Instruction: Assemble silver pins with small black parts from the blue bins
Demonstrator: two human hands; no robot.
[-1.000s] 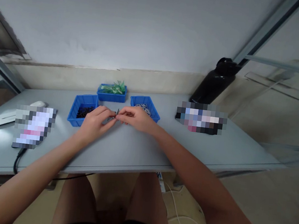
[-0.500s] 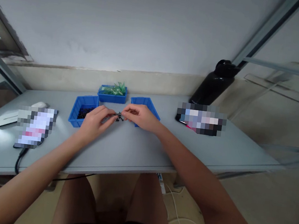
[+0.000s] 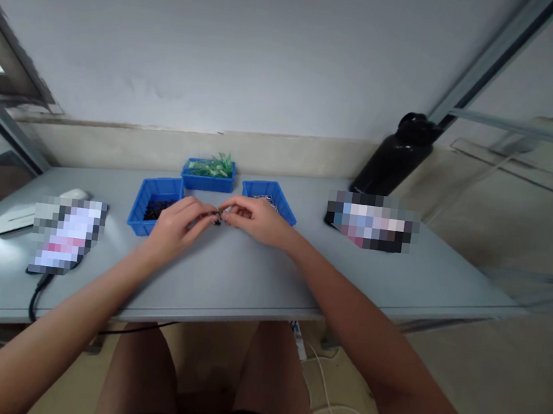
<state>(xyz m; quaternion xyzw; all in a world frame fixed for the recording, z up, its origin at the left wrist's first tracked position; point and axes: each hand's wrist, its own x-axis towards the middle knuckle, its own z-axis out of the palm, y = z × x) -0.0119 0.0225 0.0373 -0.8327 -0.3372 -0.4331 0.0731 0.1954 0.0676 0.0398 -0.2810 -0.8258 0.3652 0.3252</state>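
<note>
My left hand (image 3: 181,222) pinches a small dark part (image 3: 217,214) between thumb and fingertips above the table. My right hand (image 3: 255,219) meets it from the right, its thumb and index finger closed on the same small part. Fingers cover most of the piece, so its exact kind does not show. Beside my left hand is a blue bin (image 3: 140,207) of small dark pieces. Behind my right hand stands another blue bin (image 3: 284,204) with thin light-coloured pieces. A third blue bin (image 3: 209,184) at the back holds green leaf-like strips (image 3: 213,167).
On the left lie a phone (image 3: 69,235) with a black cable and a white device (image 3: 17,219). A second phone (image 3: 369,225) rests at the right, in front of a large black bottle (image 3: 396,158). The grey table (image 3: 238,276) backs onto a wall.
My right hand has shifted slightly left and down, its fingers closer to my left fingertips. More of the right bin's contents now shows. The left hand stays almost still.
</note>
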